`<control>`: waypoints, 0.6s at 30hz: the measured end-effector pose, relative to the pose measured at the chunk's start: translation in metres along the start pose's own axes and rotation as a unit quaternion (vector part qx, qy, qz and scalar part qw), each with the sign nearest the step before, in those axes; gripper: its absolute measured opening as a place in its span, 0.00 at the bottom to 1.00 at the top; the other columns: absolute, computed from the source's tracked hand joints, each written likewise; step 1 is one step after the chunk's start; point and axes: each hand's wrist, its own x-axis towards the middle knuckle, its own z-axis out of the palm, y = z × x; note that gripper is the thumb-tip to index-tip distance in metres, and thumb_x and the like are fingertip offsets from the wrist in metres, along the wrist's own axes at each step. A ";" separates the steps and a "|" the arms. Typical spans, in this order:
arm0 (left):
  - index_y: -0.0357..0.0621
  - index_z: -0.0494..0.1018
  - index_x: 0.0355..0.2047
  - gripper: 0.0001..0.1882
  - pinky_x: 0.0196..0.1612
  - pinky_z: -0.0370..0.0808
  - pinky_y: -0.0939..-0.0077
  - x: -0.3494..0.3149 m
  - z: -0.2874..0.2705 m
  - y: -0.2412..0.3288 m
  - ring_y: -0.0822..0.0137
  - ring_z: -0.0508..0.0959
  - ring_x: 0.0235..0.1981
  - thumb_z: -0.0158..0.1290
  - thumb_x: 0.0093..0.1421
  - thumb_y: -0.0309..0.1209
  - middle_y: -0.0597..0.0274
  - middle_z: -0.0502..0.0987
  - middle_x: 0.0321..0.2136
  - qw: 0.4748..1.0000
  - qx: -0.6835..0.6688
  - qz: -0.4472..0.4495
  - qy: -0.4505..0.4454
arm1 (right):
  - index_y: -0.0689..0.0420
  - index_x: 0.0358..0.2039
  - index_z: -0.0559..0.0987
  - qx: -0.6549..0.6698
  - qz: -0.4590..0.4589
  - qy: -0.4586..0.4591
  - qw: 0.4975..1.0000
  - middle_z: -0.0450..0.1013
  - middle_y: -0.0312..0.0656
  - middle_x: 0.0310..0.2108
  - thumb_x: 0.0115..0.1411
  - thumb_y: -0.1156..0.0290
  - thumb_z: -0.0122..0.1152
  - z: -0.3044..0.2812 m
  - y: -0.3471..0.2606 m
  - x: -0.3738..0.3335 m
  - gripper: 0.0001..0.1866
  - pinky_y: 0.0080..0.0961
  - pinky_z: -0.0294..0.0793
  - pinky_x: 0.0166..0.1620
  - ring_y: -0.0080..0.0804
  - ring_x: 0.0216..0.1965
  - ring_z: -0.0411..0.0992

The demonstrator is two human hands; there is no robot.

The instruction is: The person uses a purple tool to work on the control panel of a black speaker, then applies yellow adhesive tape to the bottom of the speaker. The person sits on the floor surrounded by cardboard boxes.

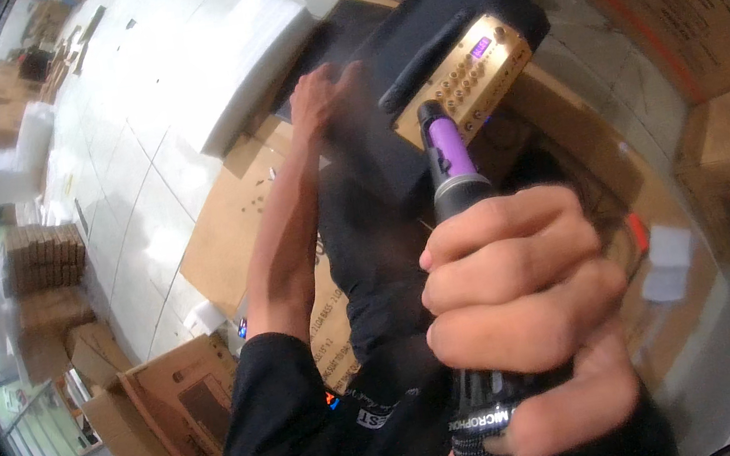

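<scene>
My right hand (527,298), large and near the camera, is closed round a black handheld microphone (451,147). Its purple lower section and black tail end point away from me. The dark mesh head shows below my fingers. Behind the tail sits a black speaker cabinet (403,38) with a gold control panel (485,68) of knobs and a small lit display. The tail overlaps the panel in view; I cannot tell whether they touch. My left hand (322,97) is stretched out at the speaker's left side, its fingers apart and slightly blurred, with nothing visible in it.
Flattened cardboard (232,220) lies under the speaker on the tiled floor (129,197). A white foam slab (256,70) is beside it. An opened carton (179,407) stands at the lower left, and large cartons (690,0) line the right. Stacked cardboard (44,257) stands far left.
</scene>
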 end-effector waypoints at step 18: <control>0.43 0.82 0.49 0.38 0.51 0.77 0.54 0.002 0.003 -0.005 0.46 0.84 0.45 0.49 0.62 0.67 0.44 0.84 0.42 1.000 0.005 0.012 0.001 | 0.40 0.42 0.75 -0.005 0.031 -0.010 0.999 0.77 0.37 0.29 0.54 0.56 0.74 -0.007 -0.004 0.000 0.19 0.31 0.81 0.29 0.32 0.24 0.76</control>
